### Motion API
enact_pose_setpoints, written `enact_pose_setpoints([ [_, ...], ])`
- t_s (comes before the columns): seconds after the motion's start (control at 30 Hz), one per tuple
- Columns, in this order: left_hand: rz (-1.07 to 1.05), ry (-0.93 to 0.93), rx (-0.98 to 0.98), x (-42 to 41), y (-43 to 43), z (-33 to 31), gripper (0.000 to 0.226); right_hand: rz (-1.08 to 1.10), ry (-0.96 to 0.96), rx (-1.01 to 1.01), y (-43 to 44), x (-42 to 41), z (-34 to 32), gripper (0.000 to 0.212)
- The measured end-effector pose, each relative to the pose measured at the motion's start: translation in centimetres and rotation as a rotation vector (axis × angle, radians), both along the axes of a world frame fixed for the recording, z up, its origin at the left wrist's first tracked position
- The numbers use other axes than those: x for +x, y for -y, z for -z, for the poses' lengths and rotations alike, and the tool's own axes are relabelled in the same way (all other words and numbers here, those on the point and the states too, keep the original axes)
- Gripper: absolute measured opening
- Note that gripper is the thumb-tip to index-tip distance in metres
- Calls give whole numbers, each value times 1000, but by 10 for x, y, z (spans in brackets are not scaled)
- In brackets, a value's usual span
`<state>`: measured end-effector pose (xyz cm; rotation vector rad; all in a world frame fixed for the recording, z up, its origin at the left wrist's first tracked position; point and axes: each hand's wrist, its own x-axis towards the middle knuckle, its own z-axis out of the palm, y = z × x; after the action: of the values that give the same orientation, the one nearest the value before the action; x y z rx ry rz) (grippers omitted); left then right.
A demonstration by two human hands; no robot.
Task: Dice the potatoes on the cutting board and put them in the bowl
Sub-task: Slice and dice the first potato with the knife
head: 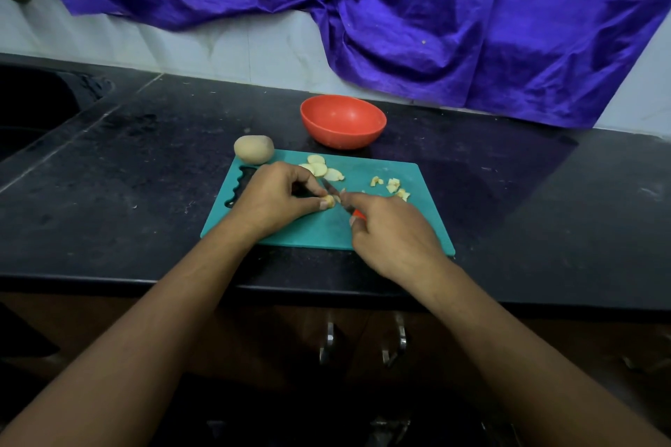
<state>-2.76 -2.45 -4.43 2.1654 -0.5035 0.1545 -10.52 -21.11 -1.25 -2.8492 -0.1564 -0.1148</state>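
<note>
On the teal plastic cutting board [392,225], the left hand [270,198] pinches a small pale potato piece [329,200] with curled fingertips while the right hand [394,234] grips a red-handled knife [341,199], index finger extended along it.

One wide-angle camera, worn on the head, looks forward and down from close above the near side of the teal cutting board [316,232], which sits mid-frame. Beyond the board rise the wall [218,43] and purple cloth [435,11]; nearer than it lie the black counter's [127,174] edge and cabinet handles [328,341].
</note>
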Motion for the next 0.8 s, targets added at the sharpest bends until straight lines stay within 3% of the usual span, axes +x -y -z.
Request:
enact_pose_setpoints([
  [0.27,-15,-8,18,0,1,-2,10,-36,27,-186,4,-12,4,56],
  [0.33,-25,-12,25,0,1,-1,10,-50,-1,-148,11,-10,4,54],
  [0.5,-57,-5,35,0,1,1,11,-3,-24,178,30,-7,-2,47],
  [0.8,-33,17,37,-1,1,0,10,-34,37,69,17,-9,7,47],
])
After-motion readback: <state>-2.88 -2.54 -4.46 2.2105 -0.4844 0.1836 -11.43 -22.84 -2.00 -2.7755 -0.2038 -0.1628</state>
